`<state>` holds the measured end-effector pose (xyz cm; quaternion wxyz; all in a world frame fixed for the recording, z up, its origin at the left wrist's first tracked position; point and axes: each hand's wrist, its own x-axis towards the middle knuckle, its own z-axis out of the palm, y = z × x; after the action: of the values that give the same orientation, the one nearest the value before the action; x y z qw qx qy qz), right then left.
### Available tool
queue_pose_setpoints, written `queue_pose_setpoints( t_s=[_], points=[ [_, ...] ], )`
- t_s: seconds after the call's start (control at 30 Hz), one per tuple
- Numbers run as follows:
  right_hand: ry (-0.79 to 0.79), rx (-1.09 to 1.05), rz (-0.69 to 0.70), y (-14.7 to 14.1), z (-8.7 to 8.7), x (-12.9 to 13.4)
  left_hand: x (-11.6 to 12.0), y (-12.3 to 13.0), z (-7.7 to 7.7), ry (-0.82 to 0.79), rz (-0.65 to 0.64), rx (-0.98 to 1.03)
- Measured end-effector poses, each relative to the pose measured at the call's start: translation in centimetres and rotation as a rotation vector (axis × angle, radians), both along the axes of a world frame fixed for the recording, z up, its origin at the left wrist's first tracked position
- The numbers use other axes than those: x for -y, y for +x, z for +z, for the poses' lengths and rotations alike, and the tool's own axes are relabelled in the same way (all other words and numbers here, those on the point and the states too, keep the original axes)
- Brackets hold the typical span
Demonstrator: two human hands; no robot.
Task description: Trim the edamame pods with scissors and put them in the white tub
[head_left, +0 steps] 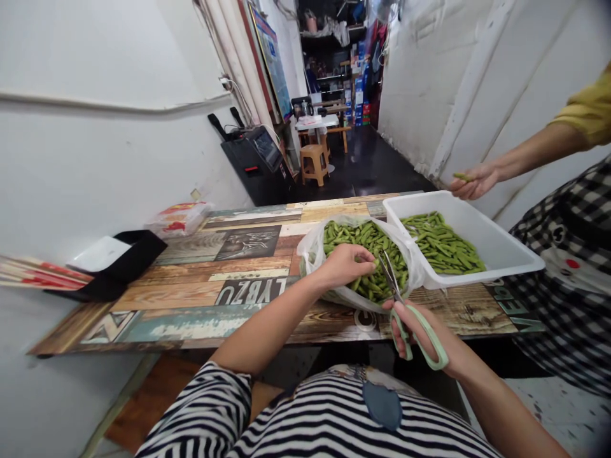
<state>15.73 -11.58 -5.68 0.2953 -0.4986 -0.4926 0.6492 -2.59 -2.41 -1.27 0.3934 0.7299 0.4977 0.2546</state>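
Over an open plastic bag point(312, 240) heaped with green edamame pods point(351, 235), my left hand point(347, 264) is closed in a pinch. A pod seems to be between its fingertips, mostly hidden by them. Scissors with pale green handles point(429, 340) are in my right hand point(424, 327), at the bag's near edge. Their blades point up and away, slightly parted, with the tips close to my left fingertips. Right of the bag, touching it, stands a white plastic tub point(496, 238) with more edamame pods point(443, 245) in its left part.
Across the tub, a co-worker's hand point(475, 181) holds a pod above its far rim. The wood-patterned table point(191, 277) carries a black holder point(138, 254) with chopsticks point(42, 273) and a plastic-wrapped packet point(176, 217) by the left wall. An orange stool point(314, 164) stands beyond.
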Motion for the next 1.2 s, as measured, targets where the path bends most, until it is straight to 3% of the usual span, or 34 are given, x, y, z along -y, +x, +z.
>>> queue_pose_setpoints(
  t_s=[0.17, 0.33, 0.43, 0.57, 0.67, 0.77, 1.0, 1.2],
  points=[
    [0.084, 0.082, 0.023, 0.0, 0.5, 0.0, 0.1, -0.2, 0.1, -0.007, -0.033, 0.057],
    [0.060, 0.151, 0.023, 0.0, 0.6, -0.1, -0.1, -0.5, -0.2, -0.002, -0.065, 0.041],
    [0.009, 0.171, -0.021, -0.2, 0.5, -0.2, -0.1, -0.6, 0.0, -0.119, -0.020, 0.098],
    [-0.040, -0.045, -0.037, -0.4, 0.3, -0.2, -0.2, -0.4, 0.1, -0.336, 0.108, 0.362],
    [-0.117, -0.230, -0.002, -0.3, 0.0, 0.0, -0.2, 0.1, -0.2, -0.401, 0.149, 0.604],
    [-0.125, -0.262, 0.031, -0.4, -0.3, 0.2, 0.3, 0.8, -0.7, -0.428, 0.176, 0.738],
    [-0.023, -0.173, 0.012, -0.4, -0.7, -0.2, 1.6, 1.5, -0.9, -0.404, 0.268, 0.751],
    [-0.038, -0.155, 0.009, -0.8, -0.2, -0.4, 2.1, 1.6, -1.4, -0.396, 0.286, 0.717]
  ],
)
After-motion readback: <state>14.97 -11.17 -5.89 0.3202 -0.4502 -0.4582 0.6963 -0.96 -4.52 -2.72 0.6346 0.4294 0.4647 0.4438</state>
